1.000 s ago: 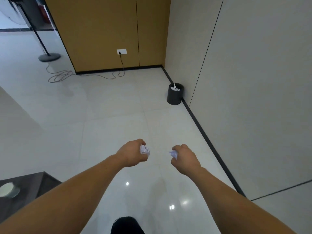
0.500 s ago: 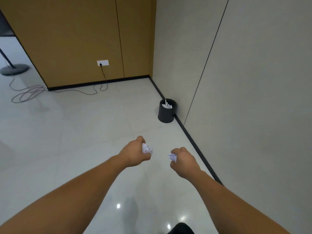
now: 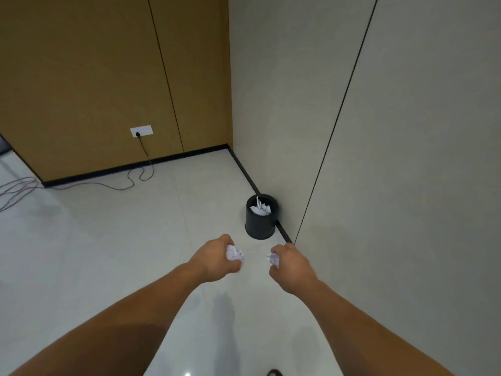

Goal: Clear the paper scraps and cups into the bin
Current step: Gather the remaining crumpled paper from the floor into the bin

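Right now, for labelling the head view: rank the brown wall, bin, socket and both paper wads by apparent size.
1. Brown wall
2. Bin
3. Socket, left wad, right wad: about alike, and both wads are partly hidden, so unranked.

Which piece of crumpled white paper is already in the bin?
The crumpled white paper inside the round black bin by the wall. The left hand and right hand each grip one of the others.
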Tool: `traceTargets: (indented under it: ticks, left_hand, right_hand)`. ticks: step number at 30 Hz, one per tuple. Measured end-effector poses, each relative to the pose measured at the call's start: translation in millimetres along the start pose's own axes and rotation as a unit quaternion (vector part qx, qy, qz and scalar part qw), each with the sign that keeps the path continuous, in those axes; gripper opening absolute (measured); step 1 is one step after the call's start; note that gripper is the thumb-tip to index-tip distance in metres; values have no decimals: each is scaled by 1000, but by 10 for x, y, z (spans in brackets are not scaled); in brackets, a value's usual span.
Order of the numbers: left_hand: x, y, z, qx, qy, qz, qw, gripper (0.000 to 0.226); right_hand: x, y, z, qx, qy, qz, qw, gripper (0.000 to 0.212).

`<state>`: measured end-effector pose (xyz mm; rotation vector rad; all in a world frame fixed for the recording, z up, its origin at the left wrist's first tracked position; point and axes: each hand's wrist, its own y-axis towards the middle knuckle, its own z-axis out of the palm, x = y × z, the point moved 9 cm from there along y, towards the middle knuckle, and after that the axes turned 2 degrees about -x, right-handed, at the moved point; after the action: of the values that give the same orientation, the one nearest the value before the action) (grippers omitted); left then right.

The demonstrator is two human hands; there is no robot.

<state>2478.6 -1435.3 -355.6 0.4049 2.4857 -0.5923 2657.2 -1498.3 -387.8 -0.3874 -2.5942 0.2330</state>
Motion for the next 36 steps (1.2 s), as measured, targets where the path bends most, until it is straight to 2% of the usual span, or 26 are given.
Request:
traceTargets:
  ticks: [3,9,15,23,30,34,36]
  left_hand:
    - [-192,574,-189,-7,-19,7,1000,42]
    - [-157,1709,-482,0,-8,12,1000,42]
    - [-93,3184,-979,1,-18,47,999,54]
    - [-11,4681,-1481,60,-27,47,997,42]
    - [-22,5724,-1138,129,-48,24,990,47]
    - [-4,6343,-820,156,-59,-1,986,32]
    - [92,6735,-657,149,-54,-37,987,33]
  right_hand:
    - [-36,652,-340,-15,-19,-5,1000,37]
    - [-56,1808,-557,-5,-13,1,1000,28]
    - [46,3107,-710,-23,-17,18,999,28]
    - [180,4400,-921,-5,-26,76,997,32]
    - [-122,5298,-739,36,-17,99,994,35]
    - [-452,5913,-464,73,-15,89,993,39]
    - [-661,6276,-279,97,-6,83,992,41]
